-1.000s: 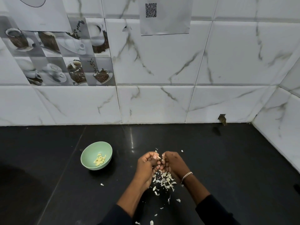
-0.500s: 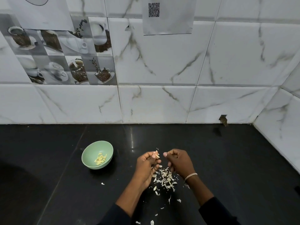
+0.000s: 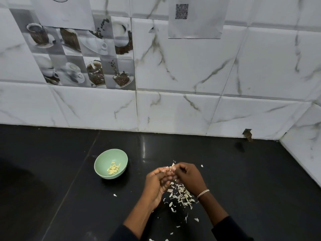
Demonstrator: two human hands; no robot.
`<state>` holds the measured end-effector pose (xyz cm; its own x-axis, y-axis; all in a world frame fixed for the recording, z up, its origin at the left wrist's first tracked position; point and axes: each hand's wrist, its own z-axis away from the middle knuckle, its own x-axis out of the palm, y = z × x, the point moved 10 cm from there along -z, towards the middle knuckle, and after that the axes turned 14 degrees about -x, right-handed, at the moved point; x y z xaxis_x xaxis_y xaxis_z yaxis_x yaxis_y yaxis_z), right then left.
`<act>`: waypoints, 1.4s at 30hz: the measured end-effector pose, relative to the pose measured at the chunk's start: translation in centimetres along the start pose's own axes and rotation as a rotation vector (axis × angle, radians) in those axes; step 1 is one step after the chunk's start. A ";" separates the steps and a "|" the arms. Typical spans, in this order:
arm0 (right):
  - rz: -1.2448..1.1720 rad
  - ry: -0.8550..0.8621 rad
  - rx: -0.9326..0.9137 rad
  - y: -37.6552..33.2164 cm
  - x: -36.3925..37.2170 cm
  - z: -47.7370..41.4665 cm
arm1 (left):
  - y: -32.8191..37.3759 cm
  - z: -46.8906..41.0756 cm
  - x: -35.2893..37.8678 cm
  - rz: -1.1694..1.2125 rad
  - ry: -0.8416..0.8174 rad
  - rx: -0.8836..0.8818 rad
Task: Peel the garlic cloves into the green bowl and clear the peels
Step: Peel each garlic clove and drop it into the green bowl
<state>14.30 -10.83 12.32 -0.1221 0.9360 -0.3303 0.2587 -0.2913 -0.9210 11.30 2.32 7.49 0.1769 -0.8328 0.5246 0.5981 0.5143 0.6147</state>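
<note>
so left hand [image 3: 156, 182] and right hand [image 3: 190, 178] pinched back together on 1 papery garlic clove [image 3: 171, 168], right of the round green bowl [image 3: 102, 160], peeling continues

You are working in dim, cool light; the worktop [image 3: 243, 180] is catching a glare streak [image 3: 144, 151] near its back edge, shadow is pooling at its left edge, and the wall tiles [image 3: 173, 110] are bowing.

Left hand [image 3: 156, 182], right hand [image 3: 189, 178] pinching together.
</note>
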 end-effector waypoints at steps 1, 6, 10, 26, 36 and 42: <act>-0.012 -0.010 0.000 0.0 0.6 -0.4 | 0.0 -0.1 -1.0 0.007 0.026 -0.008; -0.089 -0.084 -0.024 -1.5 5.3 -3.4 | -1.1 -0.1 -5.7 -0.167 0.200 -0.080; -0.057 -0.216 -0.020 -2.1 11.3 -6.6 | -2.2 0.6 -8.4 -0.163 0.270 -0.141; 0.233 -0.376 0.043 -1.6 25.4 -14.9 | -0.2 1.3 -18.0 0.044 0.380 -0.129; 0.130 -0.267 0.024 -0.6 18.0 -12.3 | -0.1 -0.6 -16.0 0.006 0.343 -0.138; 0.135 -0.194 0.106 3.4 7.0 -5.7 | -0.2 -2.6 -11.9 -0.169 0.298 -0.117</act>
<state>19.78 -4.09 8.08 -0.2775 0.8347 -0.4756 0.1845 -0.4395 -0.8791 11.11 11.57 -0.38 0.2775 -0.9361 0.2162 0.7208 0.3517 0.5974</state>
